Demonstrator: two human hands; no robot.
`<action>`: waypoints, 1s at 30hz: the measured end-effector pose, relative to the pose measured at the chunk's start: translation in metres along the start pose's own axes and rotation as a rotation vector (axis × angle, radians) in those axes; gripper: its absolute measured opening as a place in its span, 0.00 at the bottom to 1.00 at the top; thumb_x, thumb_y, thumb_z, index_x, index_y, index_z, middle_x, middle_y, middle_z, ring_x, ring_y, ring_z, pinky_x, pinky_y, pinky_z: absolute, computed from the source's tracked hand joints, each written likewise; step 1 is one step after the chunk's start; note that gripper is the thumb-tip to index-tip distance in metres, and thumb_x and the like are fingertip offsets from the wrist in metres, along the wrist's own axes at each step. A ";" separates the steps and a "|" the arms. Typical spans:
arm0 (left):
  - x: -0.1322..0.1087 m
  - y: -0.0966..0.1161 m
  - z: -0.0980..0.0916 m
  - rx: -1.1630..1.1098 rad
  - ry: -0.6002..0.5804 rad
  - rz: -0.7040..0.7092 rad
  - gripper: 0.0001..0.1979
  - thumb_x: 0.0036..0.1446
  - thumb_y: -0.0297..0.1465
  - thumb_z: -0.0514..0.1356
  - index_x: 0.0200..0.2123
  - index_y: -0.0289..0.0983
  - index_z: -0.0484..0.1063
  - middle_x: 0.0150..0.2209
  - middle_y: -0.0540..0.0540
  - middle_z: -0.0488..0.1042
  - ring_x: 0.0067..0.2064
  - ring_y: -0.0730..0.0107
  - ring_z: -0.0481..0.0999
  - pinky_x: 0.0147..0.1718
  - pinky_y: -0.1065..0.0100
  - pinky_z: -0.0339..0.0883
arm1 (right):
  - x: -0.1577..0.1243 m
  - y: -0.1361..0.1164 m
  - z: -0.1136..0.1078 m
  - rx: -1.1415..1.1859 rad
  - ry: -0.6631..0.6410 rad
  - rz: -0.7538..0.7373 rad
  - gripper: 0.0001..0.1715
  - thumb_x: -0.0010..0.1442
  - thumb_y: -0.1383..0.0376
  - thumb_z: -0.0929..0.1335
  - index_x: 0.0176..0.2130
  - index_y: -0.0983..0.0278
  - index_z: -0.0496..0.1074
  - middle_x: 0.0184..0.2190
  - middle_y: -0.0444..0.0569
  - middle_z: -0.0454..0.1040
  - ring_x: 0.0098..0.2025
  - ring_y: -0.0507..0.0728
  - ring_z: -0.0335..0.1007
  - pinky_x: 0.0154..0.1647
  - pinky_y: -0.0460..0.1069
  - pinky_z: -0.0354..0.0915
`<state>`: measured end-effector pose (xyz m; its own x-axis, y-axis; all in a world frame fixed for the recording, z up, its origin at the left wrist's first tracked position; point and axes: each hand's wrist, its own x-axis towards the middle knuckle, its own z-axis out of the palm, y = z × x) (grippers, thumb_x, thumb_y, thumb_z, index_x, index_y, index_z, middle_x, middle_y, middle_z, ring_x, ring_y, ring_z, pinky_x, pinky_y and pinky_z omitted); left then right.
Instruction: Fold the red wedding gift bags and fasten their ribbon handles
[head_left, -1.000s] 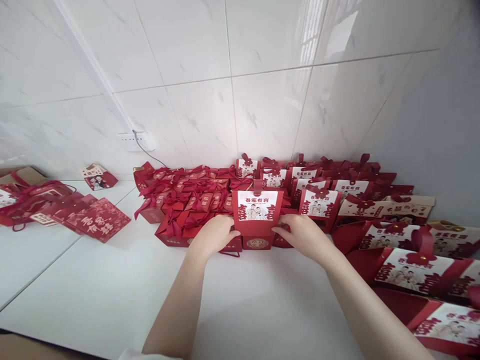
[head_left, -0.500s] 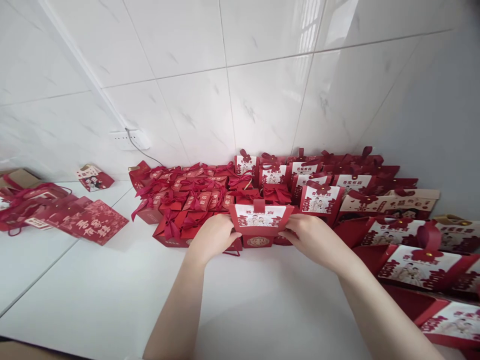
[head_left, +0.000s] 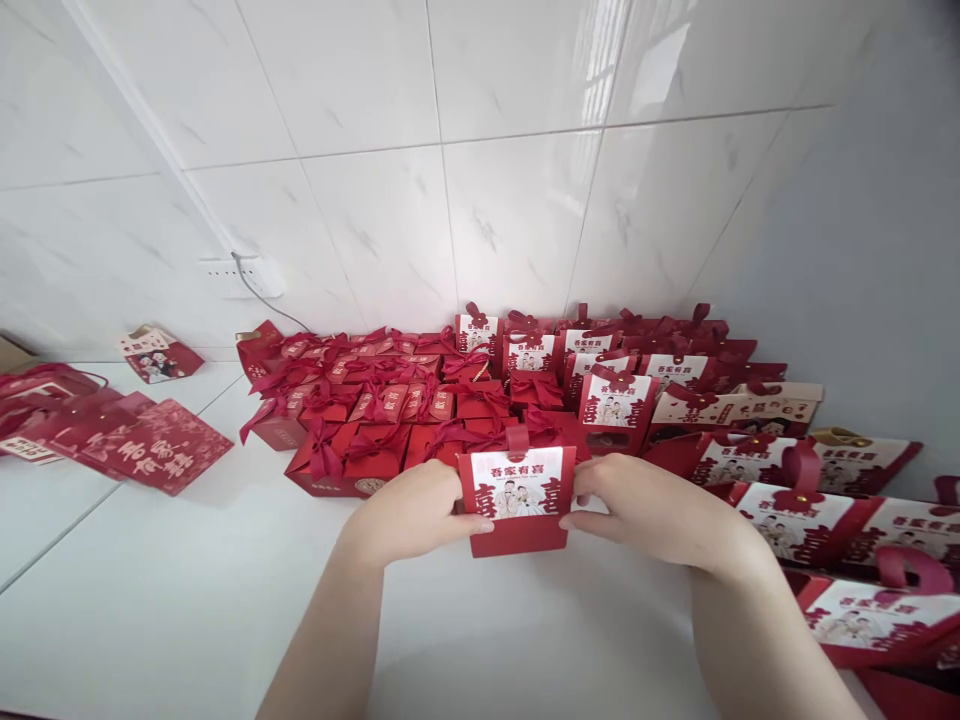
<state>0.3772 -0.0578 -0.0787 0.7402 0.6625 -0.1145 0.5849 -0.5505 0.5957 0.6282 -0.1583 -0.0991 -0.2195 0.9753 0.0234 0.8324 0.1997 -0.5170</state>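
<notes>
I hold a red gift box (head_left: 517,500) between both hands, just above the white floor. Its front bears a white label with a cartoon couple and red characters, and a red tab sticks up from its top. My left hand (head_left: 409,515) pinches the box's left edge. On the right edge, my right hand (head_left: 649,510) grips with thumb and fingers. Behind the box lies a block of small red ribboned boxes (head_left: 375,405).
Rows of matching labelled red boxes (head_left: 615,405) stand against the tiled wall and run down the right side. Flat red bags (head_left: 142,450) lie at the left. A wall socket with a cable (head_left: 251,275) sits on the wall at the left.
Both hands have drawn the labelled box back toward me and away from the pile, and its front now faces me upright. The view has shifted slightly to the right.
</notes>
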 end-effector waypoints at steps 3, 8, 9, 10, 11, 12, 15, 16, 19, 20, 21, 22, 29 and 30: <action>0.002 -0.003 0.002 0.018 -0.138 -0.026 0.13 0.53 0.43 0.61 0.35 0.43 0.79 0.30 0.49 0.79 0.31 0.63 0.77 0.28 0.69 0.64 | 0.001 0.002 -0.002 0.000 -0.083 0.033 0.17 0.63 0.55 0.65 0.27 0.58 0.76 0.24 0.46 0.77 0.26 0.57 0.73 0.28 0.49 0.64; 0.003 -0.009 -0.003 0.034 -0.129 -0.150 0.13 0.57 0.43 0.58 0.35 0.42 0.76 0.33 0.48 0.79 0.34 0.63 0.78 0.29 0.68 0.65 | -0.002 0.010 -0.001 -0.075 -0.043 0.148 0.22 0.64 0.54 0.64 0.22 0.59 0.71 0.20 0.46 0.74 0.21 0.55 0.68 0.22 0.49 0.57; 0.003 -0.010 -0.004 0.045 -0.116 -0.164 0.13 0.57 0.43 0.58 0.36 0.42 0.75 0.35 0.48 0.79 0.36 0.62 0.78 0.30 0.68 0.65 | -0.002 0.011 -0.001 -0.086 -0.032 0.161 0.21 0.63 0.54 0.65 0.23 0.59 0.71 0.21 0.46 0.74 0.22 0.56 0.69 0.22 0.49 0.57; 0.002 -0.011 -0.004 0.064 -0.095 -0.166 0.13 0.57 0.43 0.58 0.37 0.42 0.75 0.37 0.47 0.79 0.38 0.61 0.78 0.32 0.67 0.66 | -0.003 0.011 -0.001 -0.097 -0.018 0.172 0.19 0.63 0.55 0.65 0.24 0.59 0.71 0.23 0.47 0.76 0.24 0.56 0.70 0.23 0.49 0.58; 0.002 -0.011 -0.005 0.086 -0.067 -0.155 0.13 0.57 0.44 0.59 0.40 0.42 0.74 0.40 0.47 0.79 0.40 0.60 0.77 0.33 0.66 0.66 | -0.003 0.010 -0.002 -0.109 -0.002 0.183 0.16 0.62 0.55 0.66 0.25 0.58 0.71 0.25 0.47 0.76 0.25 0.57 0.71 0.24 0.49 0.59; 0.002 -0.010 -0.004 0.108 -0.027 -0.133 0.15 0.57 0.44 0.59 0.43 0.43 0.74 0.44 0.47 0.77 0.42 0.60 0.77 0.35 0.66 0.67 | -0.004 0.009 -0.003 -0.121 0.021 0.194 0.14 0.61 0.55 0.67 0.27 0.58 0.71 0.27 0.47 0.77 0.27 0.57 0.72 0.25 0.49 0.61; 0.004 -0.004 0.000 0.130 0.091 -0.040 0.18 0.58 0.43 0.59 0.50 0.45 0.71 0.53 0.47 0.72 0.48 0.59 0.75 0.42 0.64 0.67 | -0.002 0.001 -0.003 -0.113 0.116 0.176 0.08 0.62 0.56 0.67 0.37 0.58 0.71 0.35 0.47 0.78 0.33 0.58 0.74 0.32 0.51 0.66; 0.006 -0.001 0.003 0.119 0.115 -0.008 0.18 0.59 0.42 0.59 0.51 0.45 0.71 0.54 0.48 0.72 0.50 0.60 0.74 0.44 0.64 0.67 | 0.000 -0.003 -0.003 -0.090 0.152 0.146 0.10 0.62 0.56 0.67 0.41 0.58 0.71 0.39 0.47 0.78 0.37 0.59 0.74 0.36 0.52 0.67; 0.017 0.007 0.013 0.042 0.116 0.097 0.14 0.60 0.40 0.58 0.47 0.43 0.74 0.51 0.48 0.73 0.50 0.61 0.74 0.47 0.65 0.66 | 0.007 -0.011 0.003 0.041 0.218 0.024 0.20 0.62 0.56 0.68 0.53 0.56 0.69 0.50 0.49 0.75 0.46 0.59 0.74 0.45 0.53 0.68; 0.021 0.009 0.016 0.005 0.099 0.132 0.12 0.60 0.39 0.59 0.45 0.43 0.74 0.49 0.48 0.75 0.49 0.62 0.74 0.45 0.66 0.66 | 0.010 -0.013 0.006 0.099 0.222 -0.008 0.22 0.62 0.56 0.68 0.55 0.56 0.67 0.51 0.48 0.75 0.46 0.59 0.74 0.44 0.52 0.69; 0.025 0.010 0.019 -0.034 0.079 0.161 0.11 0.60 0.38 0.59 0.43 0.42 0.75 0.46 0.49 0.76 0.47 0.63 0.75 0.44 0.67 0.66 | 0.013 -0.014 0.009 0.160 0.221 -0.029 0.21 0.63 0.58 0.67 0.55 0.55 0.67 0.50 0.47 0.76 0.44 0.57 0.75 0.43 0.51 0.69; 0.029 0.011 0.022 -0.068 0.063 0.181 0.09 0.60 0.36 0.60 0.41 0.41 0.75 0.44 0.49 0.77 0.45 0.64 0.75 0.42 0.67 0.66 | 0.016 -0.015 0.011 0.215 0.219 -0.043 0.18 0.65 0.59 0.66 0.54 0.55 0.68 0.48 0.45 0.77 0.42 0.56 0.75 0.41 0.50 0.69; 0.041 0.004 0.028 -0.144 0.065 0.140 0.06 0.59 0.33 0.59 0.35 0.40 0.76 0.36 0.52 0.79 0.35 0.70 0.75 0.35 0.70 0.64 | 0.026 -0.007 0.014 0.326 0.280 -0.011 0.09 0.67 0.62 0.63 0.44 0.58 0.71 0.35 0.44 0.78 0.35 0.54 0.74 0.39 0.49 0.67; 0.041 0.003 0.028 -0.132 0.075 0.138 0.06 0.59 0.34 0.59 0.34 0.40 0.75 0.35 0.52 0.78 0.35 0.70 0.75 0.34 0.70 0.63 | 0.026 -0.004 0.013 0.320 0.252 -0.009 0.09 0.66 0.61 0.64 0.44 0.58 0.71 0.35 0.44 0.78 0.35 0.55 0.74 0.39 0.49 0.67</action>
<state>0.4184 -0.0467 -0.1039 0.7809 0.6238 0.0321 0.4270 -0.5706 0.7014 0.6122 -0.1348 -0.1073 -0.0616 0.9742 0.2171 0.6215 0.2076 -0.7554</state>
